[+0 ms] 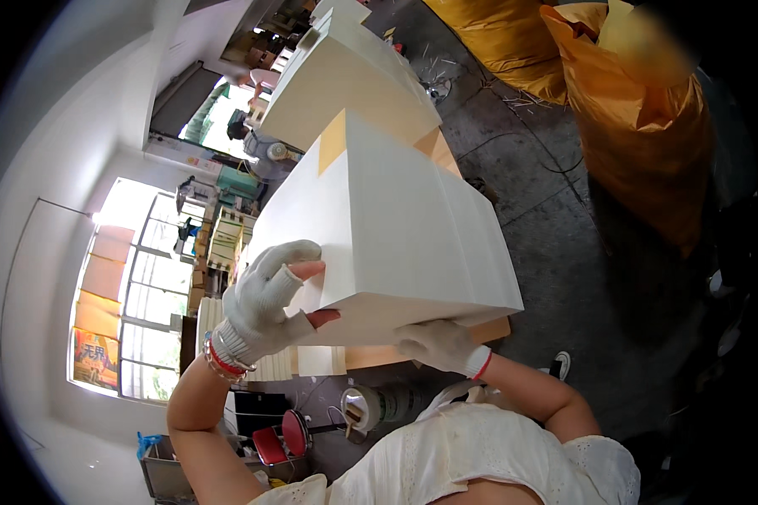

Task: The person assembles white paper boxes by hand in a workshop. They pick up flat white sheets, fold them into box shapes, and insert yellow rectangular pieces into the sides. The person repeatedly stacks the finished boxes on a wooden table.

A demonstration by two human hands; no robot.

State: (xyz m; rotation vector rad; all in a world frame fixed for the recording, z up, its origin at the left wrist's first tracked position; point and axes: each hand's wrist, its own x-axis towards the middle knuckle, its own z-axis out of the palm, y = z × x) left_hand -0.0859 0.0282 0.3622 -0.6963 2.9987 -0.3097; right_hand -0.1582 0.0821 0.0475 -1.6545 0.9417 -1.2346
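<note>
Apparently steadying or squaring big white block (429,227) on brown counter (375,358). Left hand (265,296) by near corner, grip parted; right hand (442,345) against near side, grip unclear from here. Next move likely calls for even pressure.

"What's on your left grip (265,295)?"
"My white knit glove (248,305), rib-cuffed — open-ended at two digits — with a shiny bracelet (225,364) at the wrist."
"And your right grip (442,345)?"
"Another white glove (455,348), hemmed in red (482,364)."
"Your top?"
"My cream blouse (455,442) — short-sleeved, dotted with little eyelets."
</note>
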